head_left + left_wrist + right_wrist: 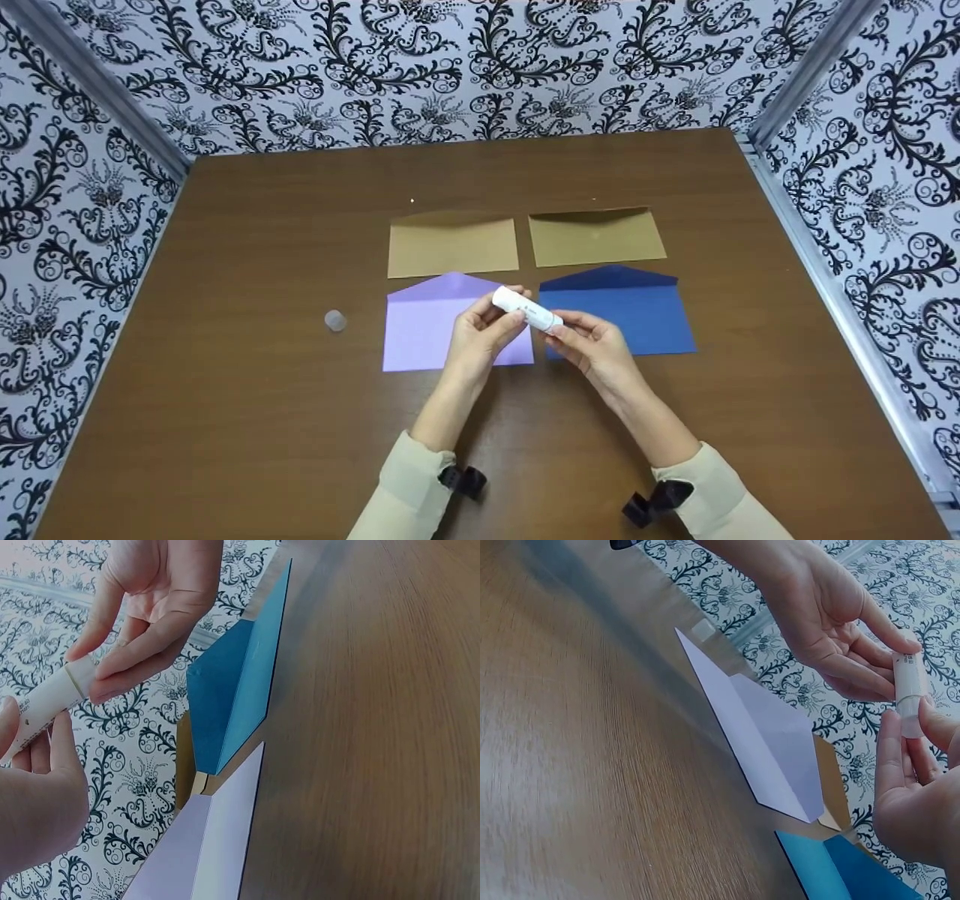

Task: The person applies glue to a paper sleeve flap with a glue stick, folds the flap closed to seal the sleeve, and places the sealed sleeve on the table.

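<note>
A white glue stick (527,309) is held aslant in the air between both hands, above the inner edges of a purple envelope (420,337) and a blue envelope (645,319). My left hand (477,334) grips its tube between thumb and fingers. At the lower end my right hand (600,356) pinches the base, seen closer in the right wrist view as a translucent end piece (910,726). Both envelopes lie with their pointed flaps raised at the far side. A small translucent cap (335,321) sits apart on the table, left of the purple envelope.
Two tan envelopes, one at left (454,247) and one at right (600,238), lie behind the coloured ones on the brown wooden table (247,420). Patterned black-and-white walls (480,67) enclose the table's back and sides. Metal posts (814,71) stand at the back corners.
</note>
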A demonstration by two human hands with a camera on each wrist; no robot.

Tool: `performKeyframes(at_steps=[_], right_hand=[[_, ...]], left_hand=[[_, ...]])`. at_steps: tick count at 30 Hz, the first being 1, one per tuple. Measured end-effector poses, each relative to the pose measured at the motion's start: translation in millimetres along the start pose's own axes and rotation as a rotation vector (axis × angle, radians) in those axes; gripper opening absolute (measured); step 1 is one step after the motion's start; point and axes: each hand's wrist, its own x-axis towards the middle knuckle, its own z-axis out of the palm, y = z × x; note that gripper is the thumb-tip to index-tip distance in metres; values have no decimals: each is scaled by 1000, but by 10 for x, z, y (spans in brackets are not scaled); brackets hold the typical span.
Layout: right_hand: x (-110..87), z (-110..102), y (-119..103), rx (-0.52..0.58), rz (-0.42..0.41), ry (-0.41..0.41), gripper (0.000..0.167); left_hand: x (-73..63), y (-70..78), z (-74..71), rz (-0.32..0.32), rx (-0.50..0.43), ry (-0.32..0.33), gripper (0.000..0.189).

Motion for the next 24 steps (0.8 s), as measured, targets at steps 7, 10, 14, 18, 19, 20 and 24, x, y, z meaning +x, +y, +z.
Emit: performKeyframes(at_steps=[7,10,14,18,19,20,24], right_hand=[[-12,8,-12,53,44,-28,18],[-11,4,-11,78,58,-48,19],[-11,-12,-18,81,78,-81,17],[-15,-32,-28,84,102,-107,15],[-18,-38,-30,88,109,-115,16],[-17,-41,-31,92,116,-121,16],[-15,-63,-37,112,151,-157,18]], left_hand=[[-21,13,-3,-7,18,-15,37],[-24,7,-10,-11,33,-19,39],[-25,-1,-15,-11,41,-19,41],[-30,0,-9,-8,40,-22,40],[-30,-1,-8,-6,39,-24,39],[-31,-1,-7,-5,41,-27,39],[-29,-8,-10,-8,40,-29,39]])
